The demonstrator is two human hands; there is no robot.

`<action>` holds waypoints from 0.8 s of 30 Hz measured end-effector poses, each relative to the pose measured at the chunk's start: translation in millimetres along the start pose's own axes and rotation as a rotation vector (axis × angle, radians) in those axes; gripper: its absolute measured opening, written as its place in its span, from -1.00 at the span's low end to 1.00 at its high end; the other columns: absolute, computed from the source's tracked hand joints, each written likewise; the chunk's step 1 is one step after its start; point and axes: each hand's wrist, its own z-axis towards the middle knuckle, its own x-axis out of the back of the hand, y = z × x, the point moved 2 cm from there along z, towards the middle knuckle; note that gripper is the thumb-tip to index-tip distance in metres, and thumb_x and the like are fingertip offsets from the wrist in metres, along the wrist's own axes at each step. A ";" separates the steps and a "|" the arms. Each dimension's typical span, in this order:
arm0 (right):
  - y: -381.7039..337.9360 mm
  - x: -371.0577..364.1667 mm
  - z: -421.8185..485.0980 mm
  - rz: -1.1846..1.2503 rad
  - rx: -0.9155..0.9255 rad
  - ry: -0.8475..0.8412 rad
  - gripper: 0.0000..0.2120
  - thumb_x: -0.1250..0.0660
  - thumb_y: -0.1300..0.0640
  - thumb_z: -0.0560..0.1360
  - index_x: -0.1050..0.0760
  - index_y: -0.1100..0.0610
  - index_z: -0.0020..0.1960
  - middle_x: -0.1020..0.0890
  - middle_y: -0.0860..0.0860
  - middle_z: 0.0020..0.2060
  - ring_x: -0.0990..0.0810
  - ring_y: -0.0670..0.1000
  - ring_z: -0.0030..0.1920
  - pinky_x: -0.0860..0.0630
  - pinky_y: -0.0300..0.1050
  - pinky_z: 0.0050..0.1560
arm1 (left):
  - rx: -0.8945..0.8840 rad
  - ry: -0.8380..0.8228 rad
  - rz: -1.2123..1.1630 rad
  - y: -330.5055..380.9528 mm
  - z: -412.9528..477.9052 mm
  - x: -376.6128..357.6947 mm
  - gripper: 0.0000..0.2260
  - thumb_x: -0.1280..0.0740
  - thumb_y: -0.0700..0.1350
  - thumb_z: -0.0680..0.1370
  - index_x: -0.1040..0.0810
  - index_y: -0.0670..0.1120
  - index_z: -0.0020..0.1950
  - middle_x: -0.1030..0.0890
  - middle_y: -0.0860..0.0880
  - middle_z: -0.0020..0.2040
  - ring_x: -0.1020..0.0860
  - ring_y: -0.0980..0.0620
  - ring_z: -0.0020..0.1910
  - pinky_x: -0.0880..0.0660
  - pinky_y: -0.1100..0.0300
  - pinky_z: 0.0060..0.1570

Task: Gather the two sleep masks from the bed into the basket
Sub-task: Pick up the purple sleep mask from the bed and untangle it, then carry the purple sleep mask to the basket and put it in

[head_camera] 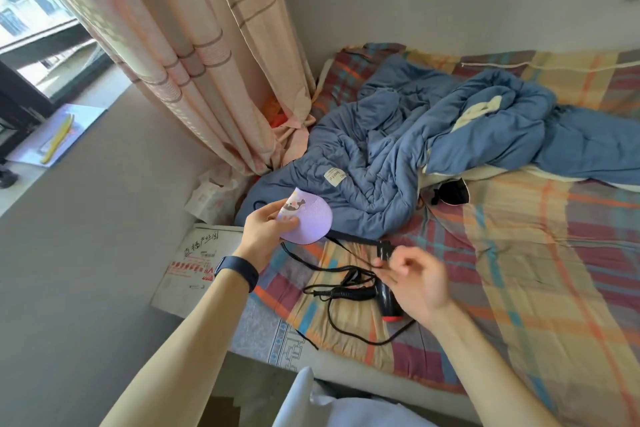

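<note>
- Left hand (265,225): grips the lilac sleep mask (308,218), lifted clear of the bed (540,253).
- Right hand (412,276): fingers pinch its black strap (353,240).
- Black sleep mask (453,191): lies by the blue quilt (398,149); likely collected next.
- Basket: not in view.

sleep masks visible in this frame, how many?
2. Purple mask held in left hand; black mask on the bed, partly tucked under the blue quilt edge.

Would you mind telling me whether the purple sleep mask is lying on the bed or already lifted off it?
Lifted. The left hand holds the purple sleep mask above the bed; the right hand pinches its black strap.
</note>
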 end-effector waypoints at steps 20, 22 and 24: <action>-25.2 -27.7 19.6 -0.855 0.257 -0.059 -0.71 -0.54 0.04 0.35 -0.64 0.00 0.05 -0.74 -0.04 -0.05 -0.69 -0.08 0.00 -0.56 -0.10 0.07 | -0.281 -0.375 0.934 57.1 -19.3 -76.5 -0.69 -0.44 -0.20 0.43 -0.51 -0.05 0.14 -0.62 -0.06 -0.07 -0.57 -0.04 -0.17 -0.49 0.16 -0.25; -16.4 -16.8 6.7 -0.817 0.247 -0.039 -0.75 -0.52 0.09 0.41 -0.62 0.05 0.08 -0.74 -0.05 -0.08 -0.68 -0.07 -0.05 -0.55 -0.15 0.00 | -0.205 -0.366 0.621 60.3 -14.1 -84.1 -0.63 -0.45 -0.28 0.42 -0.52 -0.06 0.19 -0.60 -0.08 -0.04 -0.55 -0.02 -0.15 -0.47 0.23 -0.19; -10.6 -3.3 -10.3 -0.806 0.322 0.093 -0.87 -0.48 0.09 0.46 -0.63 0.06 0.00 -0.74 -0.04 -0.15 -0.68 -0.07 -0.10 -0.53 -0.16 -0.04 | -0.173 -0.377 0.479 60.1 -7.1 -93.0 -0.60 -0.43 -0.35 0.41 -0.58 -0.05 0.20 -0.60 -0.07 0.05 -0.55 -0.03 -0.08 -0.49 0.19 -0.08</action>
